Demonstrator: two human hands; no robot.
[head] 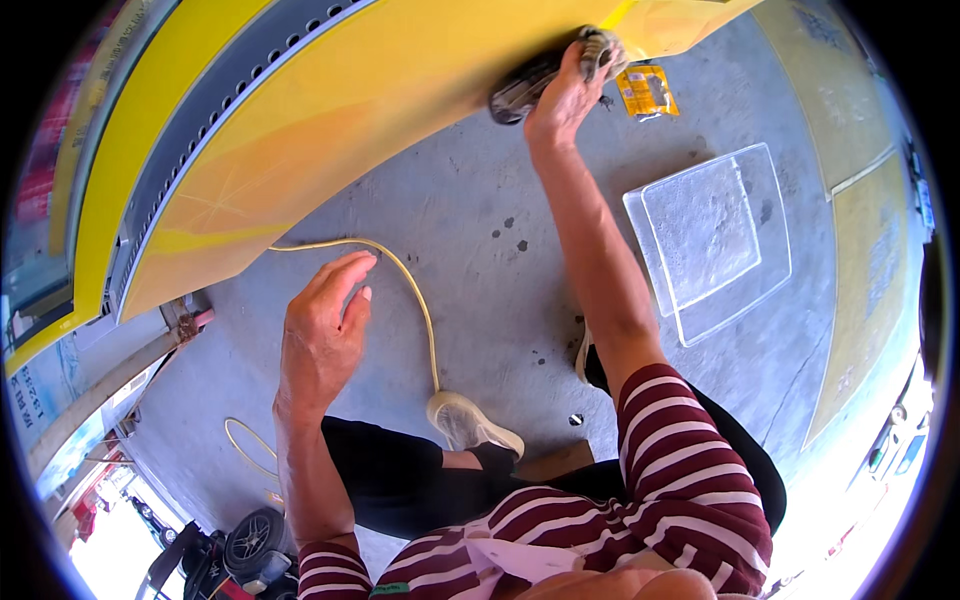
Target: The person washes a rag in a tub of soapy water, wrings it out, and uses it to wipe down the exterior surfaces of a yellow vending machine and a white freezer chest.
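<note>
My right hand [562, 109] grips a bunched, soiled cloth [606, 54] against the lower edge of a large yellow vehicle body panel [300, 135]. Dull, scuffed patches and scratch lines mark the panel's surface. Beside the hand is a dark, rounded recess or part [517, 90], which I cannot identify. My left hand [326, 319] hangs in the air below the panel, holding nothing, its thumb apart from the bent fingers. Behind that hand, a thin yellow hose [409, 277] curves over the floor to my shoe [472, 424].
A clear plastic tub [712, 217], apparently with water inside, stands on the grey floor to the right. An orange-yellow packet [649, 91] lies near the panel. Flat tan sheets [862, 277] cover the floor at far right. A wheel [255, 536] shows at lower left.
</note>
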